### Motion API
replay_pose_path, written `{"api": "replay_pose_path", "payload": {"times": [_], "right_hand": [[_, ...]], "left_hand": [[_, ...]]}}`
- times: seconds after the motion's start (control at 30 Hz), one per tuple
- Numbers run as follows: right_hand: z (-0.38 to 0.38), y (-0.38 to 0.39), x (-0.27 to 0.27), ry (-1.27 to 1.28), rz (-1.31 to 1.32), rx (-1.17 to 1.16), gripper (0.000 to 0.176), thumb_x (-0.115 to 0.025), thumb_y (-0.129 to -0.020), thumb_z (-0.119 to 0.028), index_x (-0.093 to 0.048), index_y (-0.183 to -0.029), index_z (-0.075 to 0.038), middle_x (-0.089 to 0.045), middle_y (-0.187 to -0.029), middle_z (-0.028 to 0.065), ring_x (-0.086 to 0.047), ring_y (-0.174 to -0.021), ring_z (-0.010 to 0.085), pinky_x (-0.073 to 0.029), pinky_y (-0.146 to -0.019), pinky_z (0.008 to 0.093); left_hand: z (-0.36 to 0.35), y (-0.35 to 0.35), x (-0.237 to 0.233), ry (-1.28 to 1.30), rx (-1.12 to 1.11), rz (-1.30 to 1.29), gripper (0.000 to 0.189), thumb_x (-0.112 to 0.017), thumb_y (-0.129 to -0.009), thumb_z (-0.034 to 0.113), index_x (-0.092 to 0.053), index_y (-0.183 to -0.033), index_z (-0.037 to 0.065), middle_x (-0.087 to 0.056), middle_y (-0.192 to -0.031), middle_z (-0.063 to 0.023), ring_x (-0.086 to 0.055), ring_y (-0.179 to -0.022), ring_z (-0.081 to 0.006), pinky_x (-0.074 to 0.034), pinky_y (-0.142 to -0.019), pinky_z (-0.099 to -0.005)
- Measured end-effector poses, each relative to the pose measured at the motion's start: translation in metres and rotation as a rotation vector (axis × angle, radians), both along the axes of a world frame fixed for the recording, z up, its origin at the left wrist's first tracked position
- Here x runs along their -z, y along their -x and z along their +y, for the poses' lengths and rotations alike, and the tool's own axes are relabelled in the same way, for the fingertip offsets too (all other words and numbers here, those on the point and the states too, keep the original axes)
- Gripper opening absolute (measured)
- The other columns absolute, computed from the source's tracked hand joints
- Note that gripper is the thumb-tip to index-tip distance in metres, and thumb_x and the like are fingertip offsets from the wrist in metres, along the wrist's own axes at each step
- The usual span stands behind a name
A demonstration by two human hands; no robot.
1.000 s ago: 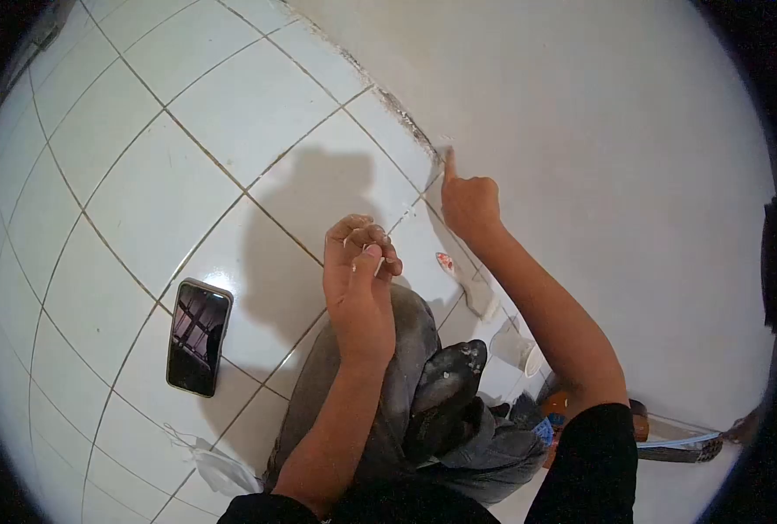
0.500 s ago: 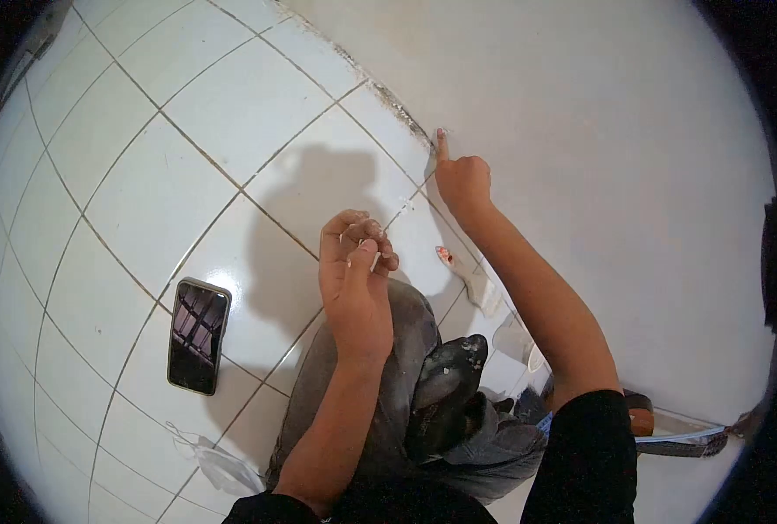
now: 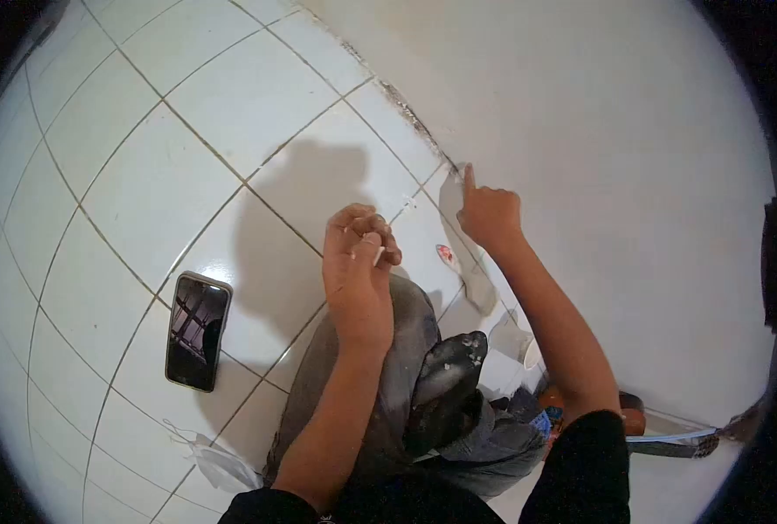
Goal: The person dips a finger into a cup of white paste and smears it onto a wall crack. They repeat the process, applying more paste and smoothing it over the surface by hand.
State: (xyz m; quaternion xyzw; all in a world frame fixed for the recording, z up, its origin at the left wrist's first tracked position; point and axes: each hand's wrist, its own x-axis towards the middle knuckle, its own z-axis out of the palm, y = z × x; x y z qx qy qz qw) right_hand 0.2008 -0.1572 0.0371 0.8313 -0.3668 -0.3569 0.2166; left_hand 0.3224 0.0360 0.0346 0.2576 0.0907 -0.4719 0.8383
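My left hand (image 3: 359,271) is raised over my knee, palm up, with fingers curled and thumb pressed in; whitish smears cover the fingertips, and a small pale bit shows by the thumb. What it holds is too small to name. My right hand (image 3: 490,214) touches the pale wall (image 3: 615,175) with its index finger extended, close to the seam where wall meets floor; its other fingers are folded. A brush (image 3: 478,290) with a red-marked handle end lies below the right hand on the white tiles (image 3: 205,175).
A phone (image 3: 198,332) lies on the tiles at the left. Below it is a crumpled white face mask (image 3: 222,467). A white cup (image 3: 515,341) stands by the wall near my right forearm. The wall's lower edge (image 3: 414,122) has dark, chipped patches.
My right hand has moved down and to the right along the wall's lower edge, its index finger still extended. My left hand has barely shifted.
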Motion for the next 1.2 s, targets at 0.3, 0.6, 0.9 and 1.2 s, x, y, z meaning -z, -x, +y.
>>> {"api": "replay_pose_path", "payload": {"times": [0.3, 0.6, 0.9, 1.2], "right_hand": [[0.093, 0.149, -0.087, -0.008, -0.656, 0.534, 0.054, -0.066, -0.086, -0.028, -0.051, -0.138, -0.025, -0.069, -0.077, 0.0094, -0.067, -0.073, 0.0267, -0.053, -0.069, 0.0415], [0.183, 0.306, -0.12, 0.251, -1.202, 0.707, 0.049, -0.054, -0.093, -0.008, -0.048, -0.142, -0.013, -0.044, -0.062, -0.0029, -0.037, -0.056, 0.0063, -0.035, -0.053, 0.0237], [0.171, 0.439, -0.022, 0.386, -2.051, 0.907, 0.036, -0.053, -0.095, -0.014, -0.057, -0.129, -0.005, -0.058, -0.073, 0.0024, -0.053, -0.062, 0.008, -0.045, -0.052, 0.024], [0.167, 0.421, 0.008, -0.184, -2.288, 1.113, 0.047, -0.043, -0.102, -0.039, -0.05, -0.13, -0.001, -0.07, -0.098, 0.0129, -0.066, -0.082, 0.0178, -0.054, -0.068, 0.0312]], "left_hand": [[-0.002, 0.0, 0.021, 0.349, 0.016, 0.575, 0.024, -0.055, -0.09, 0.02, -0.056, -0.11, 0.006, -0.055, -0.096, -0.0068, -0.052, -0.083, -0.0167, -0.043, -0.076, -0.0328], [0.006, 0.004, 0.024, 0.449, 0.073, 0.404, 0.026, -0.052, -0.09, 0.02, -0.054, -0.11, 0.004, -0.054, -0.095, -0.0085, -0.049, -0.083, -0.0188, -0.043, -0.077, -0.0336], [0.023, 0.122, -0.069, 0.271, 0.403, -0.563, 0.029, -0.057, -0.093, 0.02, -0.052, -0.118, 0.007, -0.054, -0.104, -0.006, -0.05, -0.094, -0.0169, -0.044, -0.083, -0.0305], [-0.005, 0.293, 0.0, -0.073, 1.187, -1.305, 0.087, -0.079, -0.07, 0.004, -0.033, -0.144, 0.0, -0.047, -0.134, -0.0174, -0.046, -0.122, -0.0267, -0.046, -0.098, -0.0378]]}}
